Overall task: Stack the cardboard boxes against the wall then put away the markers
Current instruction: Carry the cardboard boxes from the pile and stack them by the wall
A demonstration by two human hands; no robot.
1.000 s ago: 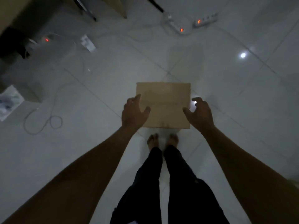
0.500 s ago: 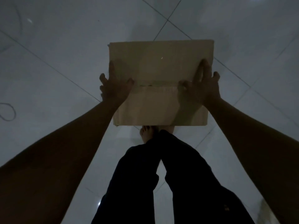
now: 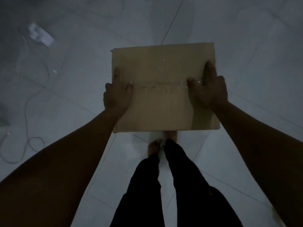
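The cardboard box (image 3: 164,89) is held out in front of the person, above the floor and over their bare feet, its broad top face turned up toward the head camera. A taped seam runs across the middle of that face from side to side. The left hand (image 3: 117,95) grips the box's left edge: the thumb lies on top near the seam, the forefinger stretches forward along the edge, and the other fingers wrap down the side out of sight. The right hand (image 3: 209,90) grips the right edge in the same way, thumb on the top face by the end of the seam, forefinger pointing forward along the edge, remaining fingers curled over the side. Both bare forearms reach in from the lower corners of the view.

Beneath the box, two bare feet (image 3: 155,148) stand close together on the pale tiled floor (image 3: 254,46), below dark trousers (image 3: 180,194). To the left, a thin cable (image 3: 27,112) loops across the tiles. Farther off at upper left lies a small white object (image 3: 41,35), too blurred to identify. The room is dim.
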